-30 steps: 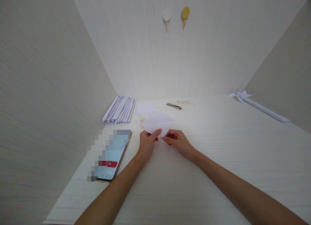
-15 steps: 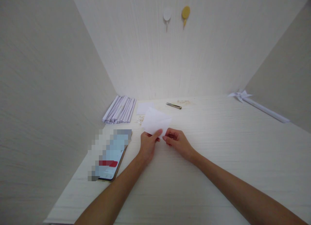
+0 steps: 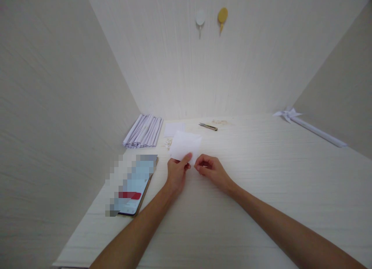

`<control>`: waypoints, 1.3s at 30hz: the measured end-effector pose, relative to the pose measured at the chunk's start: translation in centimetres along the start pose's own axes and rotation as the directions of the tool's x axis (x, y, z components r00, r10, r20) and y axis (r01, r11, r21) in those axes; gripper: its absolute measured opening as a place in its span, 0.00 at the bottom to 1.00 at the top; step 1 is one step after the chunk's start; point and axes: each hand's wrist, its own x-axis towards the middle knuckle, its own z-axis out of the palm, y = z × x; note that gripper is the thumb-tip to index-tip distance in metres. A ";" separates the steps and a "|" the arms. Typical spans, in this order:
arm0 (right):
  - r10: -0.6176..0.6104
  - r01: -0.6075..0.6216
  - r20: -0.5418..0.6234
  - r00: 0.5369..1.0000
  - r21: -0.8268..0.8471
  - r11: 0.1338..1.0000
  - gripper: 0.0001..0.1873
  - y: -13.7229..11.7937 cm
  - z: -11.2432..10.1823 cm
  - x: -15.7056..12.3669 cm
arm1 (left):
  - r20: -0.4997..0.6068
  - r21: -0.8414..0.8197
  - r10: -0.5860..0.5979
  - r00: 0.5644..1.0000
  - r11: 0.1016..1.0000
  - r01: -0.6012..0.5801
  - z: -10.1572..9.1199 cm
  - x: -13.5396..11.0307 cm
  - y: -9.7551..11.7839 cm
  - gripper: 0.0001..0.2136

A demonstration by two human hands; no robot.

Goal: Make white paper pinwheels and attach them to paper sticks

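Just right of the phone [image 3: 132, 185], your left hand [image 3: 176, 174] pinches the near edge of the folded white paper [image 3: 186, 145], thumb on top. The sheet seems tilted up off the surface [image 3: 261, 191]. Your right hand [image 3: 211, 171] is curled narrow at the sheet's near right corner; I cannot tell whether it grips. With so small a hold, the paper could swivel or slip, and its layers could shift out of line. Beyond the phone, small loose bits [image 3: 167, 143] lie by the sheet's left edge, and a dropped or swept paper could scatter them.
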 end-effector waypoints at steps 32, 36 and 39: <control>0.055 0.062 -0.461 0.885 0.234 0.970 0.11 0.8 -0.9 0.8 | 0.141 0.323 0.043 0.989 0.942 -0.087 -0.5 0.3 0.1 0.12; 0.042 0.005 -0.314 0.949 0.147 0.989 0.14 0.7 -0.5 0.7 | 0.171 0.310 0.038 0.985 0.946 -0.090 -0.3 0.0 0.1 0.12; 0.014 -0.015 -0.115 0.993 -0.010 1.000 0.15 0.6 -0.2 0.5 | 0.135 0.249 0.057 0.989 0.964 -0.089 -0.3 0.1 0.1 0.12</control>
